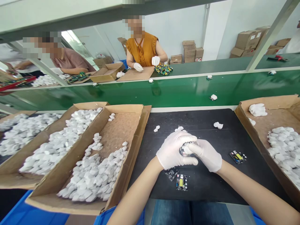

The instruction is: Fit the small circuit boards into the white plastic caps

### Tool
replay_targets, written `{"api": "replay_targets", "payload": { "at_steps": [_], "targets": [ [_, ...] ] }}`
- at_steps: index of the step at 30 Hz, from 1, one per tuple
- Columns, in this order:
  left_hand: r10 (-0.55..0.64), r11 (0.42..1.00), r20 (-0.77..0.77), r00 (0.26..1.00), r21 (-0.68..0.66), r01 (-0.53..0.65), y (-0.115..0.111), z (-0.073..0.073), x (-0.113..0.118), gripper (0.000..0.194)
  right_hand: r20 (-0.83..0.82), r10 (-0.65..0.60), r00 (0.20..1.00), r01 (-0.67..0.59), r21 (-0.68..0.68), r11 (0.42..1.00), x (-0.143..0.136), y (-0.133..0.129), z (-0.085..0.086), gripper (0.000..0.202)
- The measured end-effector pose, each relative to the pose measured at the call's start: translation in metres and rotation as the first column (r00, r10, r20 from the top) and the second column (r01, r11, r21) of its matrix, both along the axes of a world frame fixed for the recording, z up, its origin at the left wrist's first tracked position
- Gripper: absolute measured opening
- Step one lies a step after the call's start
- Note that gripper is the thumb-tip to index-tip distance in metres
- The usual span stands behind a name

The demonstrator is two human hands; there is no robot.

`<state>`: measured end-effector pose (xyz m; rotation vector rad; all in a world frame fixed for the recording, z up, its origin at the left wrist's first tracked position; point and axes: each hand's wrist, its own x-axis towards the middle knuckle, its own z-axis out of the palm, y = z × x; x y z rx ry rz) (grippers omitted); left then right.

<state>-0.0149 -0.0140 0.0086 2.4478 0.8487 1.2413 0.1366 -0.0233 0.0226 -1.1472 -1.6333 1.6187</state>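
My left hand [173, 150], in a white glove, curls around a small circuit board [184, 149] whose dark edge shows between thumb and fingers. On that board sits a white rounded piece, pressed by the fingers of my gloved right hand [209, 155]. Much of the board is hidden by both hands. Just below them on the black mat lie a circuit board with a yellow part [182, 182] and a dark board [171, 173], partly under my left hand. Another board [237, 157] lies to the right of my right hand.
Cardboard trays of white rounded pieces stand left [93, 178] and right [284, 153]. Loose white pieces [218, 125] lie on the black mat [159, 147]. Beyond, boards topped with white pieces [213, 97] sit on a green belt [182, 90]. Co-workers [142, 48] are across it.
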Motion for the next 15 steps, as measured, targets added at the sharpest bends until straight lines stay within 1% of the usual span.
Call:
{"api": "replay_targets", "payload": {
  "at_steps": [2, 4, 7, 9, 12, 14, 15],
  "targets": [
    [0.033, 0.999, 0.012, 0.999, 0.018, -0.033, -0.001, 0.001, 0.0015, 0.035, -0.008, 0.032, 0.999, -0.032, 0.031, 0.999, 0.0009, 0.0004, -0.0002, 0.024],
    [0.063, 0.997, 0.039, 0.997, 0.044, -0.064, -0.0026, 0.0013, 0.0027, 0.027, 0.005, 0.08, 0.997, -0.081, 0.091, 0.993, 0.0024, 0.0013, -0.0022, 0.023],
    [0.082, 0.994, 0.041, 0.996, 0.064, -0.084, -0.0039, 0.0005, 0.0034, 0.026, 0.074, 0.087, 0.994, -0.098, 0.165, 0.981, 0.0039, 0.0023, -0.005, 0.023],
    [0.077, 0.996, 0.036, 0.996, 0.04, -0.079, -0.0037, -0.0005, 0.0028, 0.027, 0.091, 0.061, 0.994, -0.076, 0.169, 0.983, 0.0036, 0.0021, -0.0048, 0.023],
    [0.023, 0.999, 0.062, 0.998, -0.041, -0.02, -0.0027, -0.0022, 0.0008, 0.037, 0.058, 0.05, 0.997, -0.057, 0.122, 0.991, 0.0019, 0.0008, -0.0024, 0.023],
    [-0.042, 0.995, 0.094, 0.995, -0.084, 0.05, -0.002, -0.0032, -0.0004, 0.047, 0.011, 0.071, 0.997, -0.072, 0.096, 0.993, 0.0009, 0.0001, -0.0017, 0.024],
    [-0.072, 0.992, 0.11, 0.991, -0.093, 0.083, -0.0018, -0.0035, -0.0007, 0.049, -0.017, 0.091, 0.996, -0.089, 0.092, 0.992, 0.0005, -0.0001, -0.002, 0.024]
  ]
}}
